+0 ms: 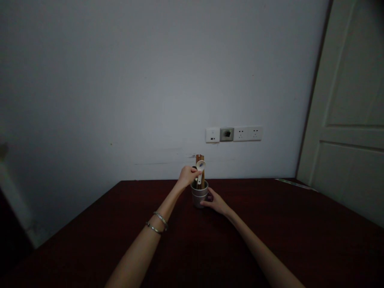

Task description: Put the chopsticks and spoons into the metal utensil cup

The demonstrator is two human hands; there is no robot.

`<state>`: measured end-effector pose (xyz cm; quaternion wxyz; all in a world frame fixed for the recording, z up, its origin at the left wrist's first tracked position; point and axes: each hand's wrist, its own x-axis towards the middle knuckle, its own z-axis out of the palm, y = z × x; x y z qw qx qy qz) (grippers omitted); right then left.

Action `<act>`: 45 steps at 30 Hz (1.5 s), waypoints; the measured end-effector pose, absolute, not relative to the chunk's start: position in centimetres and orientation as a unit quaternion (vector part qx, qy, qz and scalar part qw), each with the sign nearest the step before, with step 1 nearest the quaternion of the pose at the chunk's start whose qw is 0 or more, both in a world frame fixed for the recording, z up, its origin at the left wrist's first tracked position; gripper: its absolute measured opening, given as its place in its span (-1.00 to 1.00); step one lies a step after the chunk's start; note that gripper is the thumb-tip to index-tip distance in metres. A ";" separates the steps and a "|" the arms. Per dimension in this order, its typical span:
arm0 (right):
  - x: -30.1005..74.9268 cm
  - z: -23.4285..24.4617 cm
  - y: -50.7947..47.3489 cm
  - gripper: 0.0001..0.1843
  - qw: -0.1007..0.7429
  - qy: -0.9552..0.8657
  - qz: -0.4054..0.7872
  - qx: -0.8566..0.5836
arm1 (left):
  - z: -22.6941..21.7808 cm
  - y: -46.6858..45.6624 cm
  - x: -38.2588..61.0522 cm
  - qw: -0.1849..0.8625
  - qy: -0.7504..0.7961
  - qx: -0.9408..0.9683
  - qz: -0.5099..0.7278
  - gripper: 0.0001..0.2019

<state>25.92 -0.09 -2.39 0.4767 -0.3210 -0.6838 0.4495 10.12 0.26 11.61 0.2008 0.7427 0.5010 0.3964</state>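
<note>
One round-bowled white spoon [201, 164] pinched in left hand [189, 175], cylindrical metallic cup [198, 197] gripped by right hand [218, 203], brown chopsticks [198, 157] inside

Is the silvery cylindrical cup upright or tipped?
Upright: the silvery cylindrical cup opens upward, and slender brown chopsticks stand in it.

Chopsticks [203, 177] stand in the cup [199, 197] behind the spoon [201, 165].

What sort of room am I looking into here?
Probably a household room, perhaps a dining spot, though I can't be certain: a dark red table at a plain wall, sockets on that wall, and a metal cup holding chopsticks.
</note>
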 end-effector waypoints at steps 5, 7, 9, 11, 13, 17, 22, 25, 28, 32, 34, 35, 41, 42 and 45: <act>25.9 -2.4 -0.1 -0.18 0.476 -0.682 0.447 -0.329 | 10.6 0.6 10.3 0.204 0.506 0.728 0.414 -0.62; 25.9 -2.5 -0.2 -0.18 0.479 -0.681 0.447 -0.327 | 10.4 0.6 10.4 0.204 0.509 0.727 0.414 -0.62; 25.9 -2.5 -0.1 -0.17 0.481 -0.679 0.446 -0.330 | 10.2 0.5 10.4 0.201 0.513 0.725 0.413 -0.62; 25.9 -2.5 -0.1 -0.17 0.482 -0.677 0.445 -0.334 | 10.1 0.4 10.5 0.196 0.515 0.724 0.414 -0.63; 26.0 -2.5 -0.1 -0.17 0.480 -0.678 0.445 -0.335 | 9.9 0.3 10.5 0.188 0.518 0.723 0.417 -0.64; 26.0 -2.4 -0.1 -0.19 0.478 -0.684 0.445 -0.326 | 9.7 0.1 10.7 0.169 0.530 0.719 0.416 -0.67; 26.0 -2.3 -0.2 -0.20 0.477 -0.683 0.449 -0.324 | 9.1 -0.2 10.9 0.146 0.541 0.724 0.401 -0.76; 26.0 -2.2 -0.2 -0.21 0.477 -0.687 0.449 -0.315 | 8.8 -0.4 11.2 0.137 0.554 0.723 0.389 -0.82; 26.1 -2.4 0.0 -0.20 0.474 -0.690 0.445 -0.316 | 8.7 -0.4 11.4 0.135 0.575 0.714 0.376 -0.88; 26.0 -2.6 0.2 -0.20 0.475 -0.690 0.438 -0.326 | 8.7 -0.3 11.5 0.126 0.593 0.712 0.354 -0.88; 26.0 -2.6 0.1 -0.21 0.478 -0.690 0.436 -0.326 | 8.7 -0.3 11.5 0.123 0.596 0.715 0.343 -0.88; 25.9 -2.5 0.1 -0.22 0.479 -0.689 0.436 -0.325 | 8.6 -0.3 11.5 0.120 0.598 0.718 0.336 -0.88; 25.9 -2.1 -0.3 -0.19 0.465 -0.684 0.462 -0.322 | 8.6 0.0 11.4 0.120 0.625 0.716 0.288 -0.87; 25.9 -2.1 -0.3 -0.19 0.463 -0.683 0.464 -0.322 | 8.6 0.0 11.5 0.127 0.631 0.712 0.281 -0.88; 26.0 -2.1 -0.3 -0.20 0.461 -0.680 0.473 -0.320 | 8.7 0.1 11.6 0.153 0.645 0.705 0.254 -0.91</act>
